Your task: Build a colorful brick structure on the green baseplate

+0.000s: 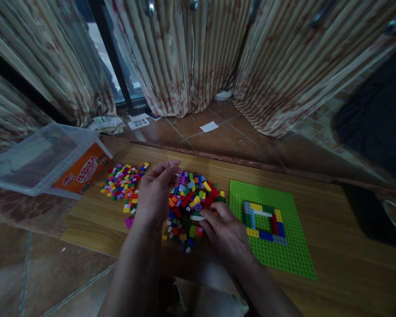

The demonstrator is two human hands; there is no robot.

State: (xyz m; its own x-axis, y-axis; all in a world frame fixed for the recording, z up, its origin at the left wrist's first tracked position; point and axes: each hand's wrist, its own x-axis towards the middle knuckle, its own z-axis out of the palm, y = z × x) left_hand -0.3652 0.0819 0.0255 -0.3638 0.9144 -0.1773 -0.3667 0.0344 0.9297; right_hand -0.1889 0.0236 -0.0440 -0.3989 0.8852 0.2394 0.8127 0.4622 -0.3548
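White brick [198, 218], one long thin piece, lies flat at the near edge of the bigger brick pile [191, 200], its long axis running left to right. The right hand [227, 233] pinches its right end between thumb and fingertips. The left hand [156, 191] hovers over the pile, fingers loosely curled, holding nothing visible. Two piles sit on the wooden board [317, 211]; the smaller pile [122, 180] lies left. One green baseplate [284, 259] at right carries one square brick frame [264, 222]. One clear plastic bin [39, 163] stands far left.
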